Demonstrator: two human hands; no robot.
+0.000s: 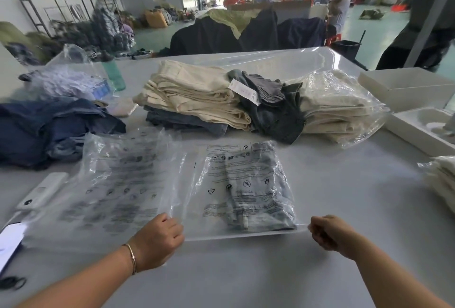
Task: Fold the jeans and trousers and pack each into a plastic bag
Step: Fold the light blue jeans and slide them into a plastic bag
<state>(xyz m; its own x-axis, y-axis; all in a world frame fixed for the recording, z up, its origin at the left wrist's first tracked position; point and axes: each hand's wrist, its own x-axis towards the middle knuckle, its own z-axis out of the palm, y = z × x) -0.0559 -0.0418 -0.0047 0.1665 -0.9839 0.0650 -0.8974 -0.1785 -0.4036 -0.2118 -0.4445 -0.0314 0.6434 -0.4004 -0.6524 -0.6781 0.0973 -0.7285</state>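
Left hand [160,241], gold bangle at wrist: fingers curled, pinching near left corner of clear printed plastic bag [246,184]. Right hand [330,232]: fist-closed, pinching near right corner. Bag lies flat on grey table [344,184], folded pale-blue jeans [256,204] inside. Left: loose empty printed plastic bag [118,179]; dark-blue denim heap [49,127]. Behind: cream folded trousers stack [197,93]; bagged cream trousers [337,105].

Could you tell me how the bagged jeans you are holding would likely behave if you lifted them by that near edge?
The bagged jeans would probably sag, since the film is thin and creased. Both hands, left and right, pinch only the bag's near corners, so the folded denim may slide toward the far end. The glossy plastic looks slippery on the smooth table.
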